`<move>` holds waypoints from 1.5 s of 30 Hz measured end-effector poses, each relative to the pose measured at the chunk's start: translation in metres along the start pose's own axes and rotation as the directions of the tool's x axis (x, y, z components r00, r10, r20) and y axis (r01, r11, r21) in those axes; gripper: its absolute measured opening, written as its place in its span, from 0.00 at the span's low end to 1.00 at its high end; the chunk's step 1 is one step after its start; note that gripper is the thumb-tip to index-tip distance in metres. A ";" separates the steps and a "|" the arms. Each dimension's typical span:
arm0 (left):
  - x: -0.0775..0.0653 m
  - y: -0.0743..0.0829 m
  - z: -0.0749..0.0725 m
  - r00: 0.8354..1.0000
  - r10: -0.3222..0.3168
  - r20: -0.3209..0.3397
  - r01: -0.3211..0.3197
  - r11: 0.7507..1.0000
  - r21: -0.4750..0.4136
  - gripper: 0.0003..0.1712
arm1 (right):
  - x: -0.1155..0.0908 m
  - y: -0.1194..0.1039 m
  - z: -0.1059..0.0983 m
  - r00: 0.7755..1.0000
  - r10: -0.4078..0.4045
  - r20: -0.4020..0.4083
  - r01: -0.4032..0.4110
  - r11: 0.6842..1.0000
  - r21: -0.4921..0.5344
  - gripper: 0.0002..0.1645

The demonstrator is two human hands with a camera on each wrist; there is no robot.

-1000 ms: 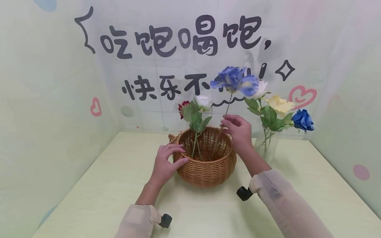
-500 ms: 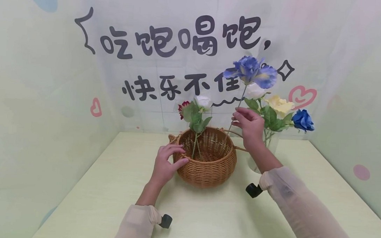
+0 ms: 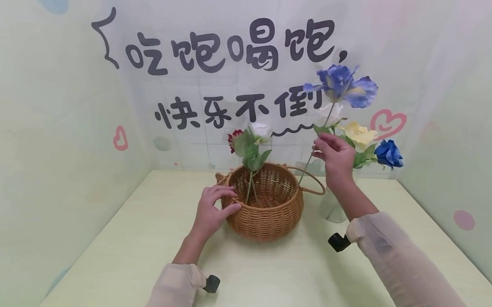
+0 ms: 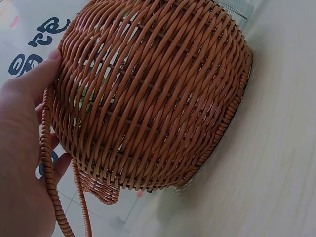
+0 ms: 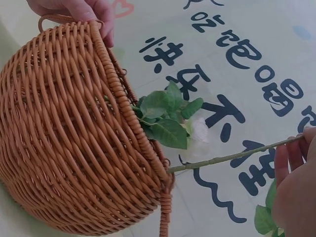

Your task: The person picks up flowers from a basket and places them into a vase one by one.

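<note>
My right hand (image 3: 338,159) pinches the thin green stem (image 5: 222,159) of a blue-violet artificial iris (image 3: 340,84), held upright and leaning right. The stem's lower end reaches the right rim of a round wicker basket (image 3: 264,224); whether its tip is inside or behind cannot be told. At the basket's left rim, my left hand (image 3: 212,211) holds on, its thumb outside and its fingers by the handle (image 4: 48,158). A white flower (image 3: 261,130) with green leaves and a dark red flower (image 3: 233,140) stand in the basket, leaning left.
Right of the basket stands a clear glass vase (image 3: 332,210), partly behind my right hand. It holds a white flower (image 3: 329,113), a yellow flower (image 3: 357,134) and a dark blue rose (image 3: 389,154). The basket's right handle (image 3: 320,185) sticks out toward the vase. A printed backdrop closes off the pale table.
My right hand has moved right and upward with the iris, drawing its stem from the basket's interior over to the right rim. My left hand and the basket have stayed put.
</note>
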State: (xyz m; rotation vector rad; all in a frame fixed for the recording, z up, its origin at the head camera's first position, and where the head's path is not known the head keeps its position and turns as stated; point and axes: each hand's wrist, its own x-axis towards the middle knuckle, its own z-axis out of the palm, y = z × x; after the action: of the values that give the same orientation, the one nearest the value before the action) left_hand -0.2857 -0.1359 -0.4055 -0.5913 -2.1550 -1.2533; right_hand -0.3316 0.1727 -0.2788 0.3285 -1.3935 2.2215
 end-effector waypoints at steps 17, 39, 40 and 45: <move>0.003 -0.001 -0.003 1.000 -0.008 0.022 0.008 1.000 0.003 0.15 | 0.014 -0.027 -0.025 0.992 -0.010 -0.126 0.004 0.999 -0.050 0.16; 0.002 -0.002 -0.003 1.000 -0.005 0.013 0.005 1.000 -0.005 0.14 | 0.024 -0.053 -0.040 0.955 -0.083 -0.286 0.081 0.997 -0.016 0.16; 0.002 -0.001 -0.003 1.000 -0.005 0.012 0.005 1.000 -0.008 0.14 | 0.025 -0.054 -0.041 0.953 -0.088 -0.289 0.088 0.996 -0.015 0.16; 0.002 -0.002 -0.002 1.000 -0.008 0.008 0.008 1.000 -0.020 0.14 | 0.027 -0.056 -0.042 0.948 -0.116 -0.297 0.126 0.992 0.014 0.15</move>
State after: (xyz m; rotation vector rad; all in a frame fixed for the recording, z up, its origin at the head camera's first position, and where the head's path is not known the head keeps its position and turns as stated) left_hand -0.2873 -0.1384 -0.4045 -0.5969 -2.1559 -1.2801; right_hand -0.3229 0.2377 -0.2423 0.0833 -1.1463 2.0929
